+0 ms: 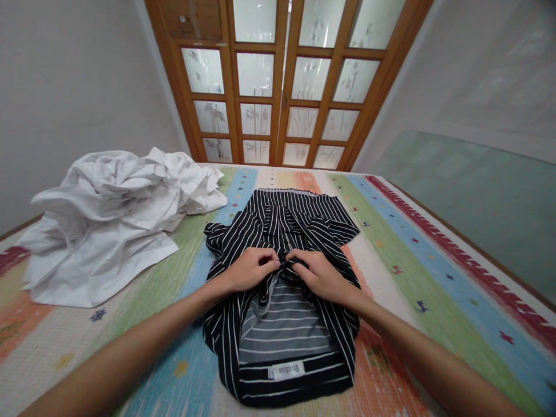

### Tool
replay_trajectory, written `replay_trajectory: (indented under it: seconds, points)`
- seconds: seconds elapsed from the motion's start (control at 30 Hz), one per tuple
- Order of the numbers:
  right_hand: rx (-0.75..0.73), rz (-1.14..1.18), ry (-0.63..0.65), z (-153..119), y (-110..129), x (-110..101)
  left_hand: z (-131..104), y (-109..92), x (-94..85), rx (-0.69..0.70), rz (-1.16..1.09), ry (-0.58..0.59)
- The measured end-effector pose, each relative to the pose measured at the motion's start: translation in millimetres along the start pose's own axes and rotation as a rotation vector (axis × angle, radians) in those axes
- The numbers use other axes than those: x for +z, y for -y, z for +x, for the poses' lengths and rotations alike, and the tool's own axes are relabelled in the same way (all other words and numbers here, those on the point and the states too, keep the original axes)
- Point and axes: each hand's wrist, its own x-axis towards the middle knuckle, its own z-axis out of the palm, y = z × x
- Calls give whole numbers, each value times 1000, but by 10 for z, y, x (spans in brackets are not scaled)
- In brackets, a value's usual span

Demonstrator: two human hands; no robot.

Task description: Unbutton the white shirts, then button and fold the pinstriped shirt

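Note:
A black shirt with white stripes lies spread in front of me, its collar end toward me. Inside the open neck a white label shows. My left hand pinches the front edge of the shirt near its middle. Just beside it, my right hand is closed on the facing front edge, the fingertips of both almost touching. The small spot between the fingers is dark, so any button there cannot be made out. The sleeves and hem lie bunched beyond my hands.
A heap of crumpled white cloth lies to the left. Under everything is a colourful striped cover. Behind stand wooden doors with glass panes, and a pale green glass panel leans at the right wall.

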Motion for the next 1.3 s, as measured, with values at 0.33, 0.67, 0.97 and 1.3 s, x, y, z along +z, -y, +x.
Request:
replay_trajectory:
  seconds: [0.33, 0.67, 0.97, 1.3]
  points:
    - [20, 127, 26, -8, 9, 66, -17, -48, 45, 148, -8, -77]
    - [27, 182, 19, -35, -28, 111, -28, -79, 41, 129, -32, -61]
    - [9, 184, 58, -34, 24, 81, -34, -75, 50, 103, -76, -54]
    - [15, 57, 99, -38, -2, 99, -32, -60, 54, 23, -96, -89]
